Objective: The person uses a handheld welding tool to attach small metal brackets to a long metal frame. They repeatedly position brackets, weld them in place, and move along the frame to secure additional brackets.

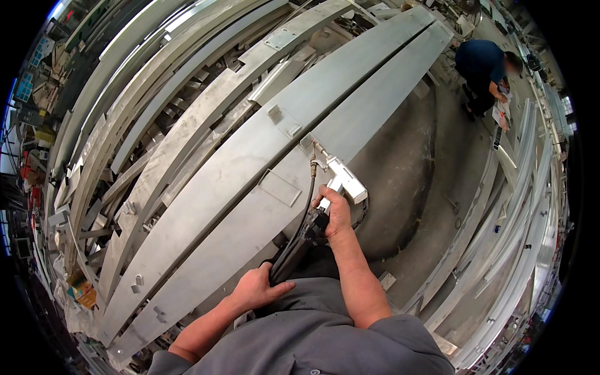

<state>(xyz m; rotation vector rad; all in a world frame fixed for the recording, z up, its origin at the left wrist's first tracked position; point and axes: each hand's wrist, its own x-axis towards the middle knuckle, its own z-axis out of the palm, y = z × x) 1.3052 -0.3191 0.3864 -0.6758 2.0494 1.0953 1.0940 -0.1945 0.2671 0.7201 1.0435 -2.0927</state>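
Note:
My right hand (337, 212) is wrapped round the grip of a white handheld welding gun (347, 178). Its metal nozzle points away from me, toward a small piece of square metal tube (307, 143) on the nearer long metal panel (284, 178); whether they touch I cannot tell. A thick black cable bundle (300, 247) runs from the gun back to my waist. My left hand (265, 286) lies by the bundle, its fingers curled round it and partly hidden, the thumb stretched out. A flat rectangular frame outline (280, 189) lies on the same panel, left of the gun.
A second long panel (219, 178) lies beside the first, a dark gap between them. Stacked metal profiles (162, 137) fill the left side. More long profiles (506, 225) lie at right. A black hose (431, 169) crosses the floor. Another person (481, 69) bends over at far right.

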